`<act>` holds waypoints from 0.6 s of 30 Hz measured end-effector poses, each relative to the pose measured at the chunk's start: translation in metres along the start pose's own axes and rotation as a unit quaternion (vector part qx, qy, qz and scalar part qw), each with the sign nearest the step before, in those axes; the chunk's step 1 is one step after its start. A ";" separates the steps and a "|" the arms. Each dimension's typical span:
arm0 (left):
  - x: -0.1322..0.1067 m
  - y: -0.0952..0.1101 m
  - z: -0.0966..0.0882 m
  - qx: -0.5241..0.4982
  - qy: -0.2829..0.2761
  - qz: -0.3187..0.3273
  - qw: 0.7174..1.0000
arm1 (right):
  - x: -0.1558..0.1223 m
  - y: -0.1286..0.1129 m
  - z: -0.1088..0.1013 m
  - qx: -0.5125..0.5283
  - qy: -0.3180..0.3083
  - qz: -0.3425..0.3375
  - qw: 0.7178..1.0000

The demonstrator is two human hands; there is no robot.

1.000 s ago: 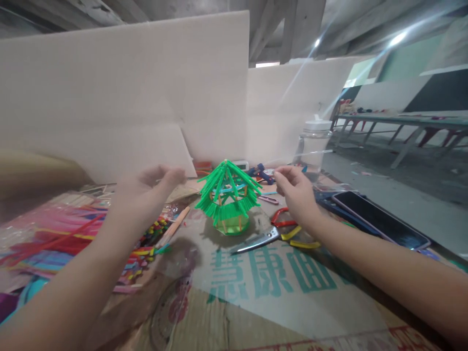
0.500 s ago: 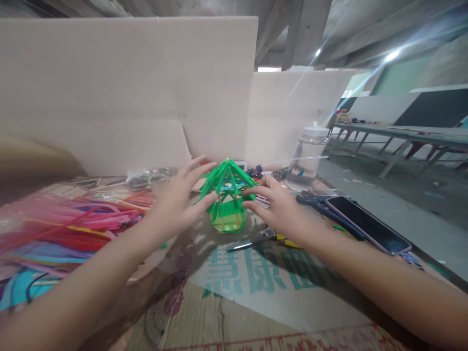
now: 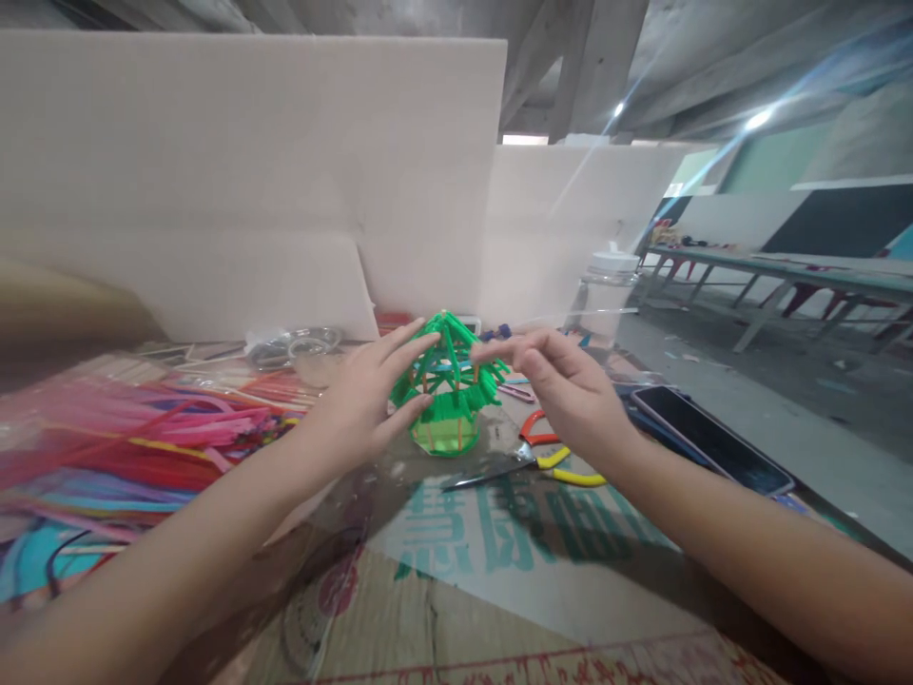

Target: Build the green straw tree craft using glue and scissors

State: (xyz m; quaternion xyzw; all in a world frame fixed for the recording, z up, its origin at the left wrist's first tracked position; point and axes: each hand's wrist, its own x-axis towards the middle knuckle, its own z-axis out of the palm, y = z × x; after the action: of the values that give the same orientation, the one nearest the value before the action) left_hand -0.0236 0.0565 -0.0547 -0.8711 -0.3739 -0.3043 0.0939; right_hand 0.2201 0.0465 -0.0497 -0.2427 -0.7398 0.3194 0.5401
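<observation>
A small green model pavilion (image 3: 456, 409) stands upright on the table, with a pointed roof of green fuzzy strips, thin orange posts and a pale green base. My left hand (image 3: 371, 390) is at its left side, fingers apart and laid against the roof, thumb near the lower edge. On the other side my right hand (image 3: 563, 381) stretches its index finger to the roof's right slope, the other fingers curled. Scissors (image 3: 528, 459) with red and yellow handles lie on the table just in front of the model, partly under my right hand.
Bundles of coloured pipe cleaners (image 3: 185, 428) cover the left of the table. A phone (image 3: 713, 440) lies at the right, and a clear bottle (image 3: 603, 295) stands behind it. White boards (image 3: 249, 181) rise along the back. Another table (image 3: 770, 271) is farther right.
My right hand has lifted and turned, its index finger now extended at the roof. My left hand has shifted slightly over the roof. More of the scissors' handles shows.
</observation>
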 end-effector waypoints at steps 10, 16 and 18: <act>0.000 0.000 -0.001 0.008 0.005 -0.014 1.000 | 0.016 -0.026 -0.035 0.087 0.059 0.060 0.993; 0.001 0.000 -0.004 0.009 0.034 -0.029 0.999 | 0.019 -0.029 -0.051 -0.093 0.059 0.025 0.994; 0.002 0.001 -0.006 0.000 0.051 -0.036 0.998 | 0.020 -0.027 -0.054 -0.235 0.022 -0.004 0.972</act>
State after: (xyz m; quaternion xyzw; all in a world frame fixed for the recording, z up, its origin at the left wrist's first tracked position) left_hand -0.0247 0.0551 -0.0485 -0.8408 -0.3992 -0.3513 0.1014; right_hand 0.2657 0.0538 -0.0051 -0.3666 -0.7833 0.1291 0.4852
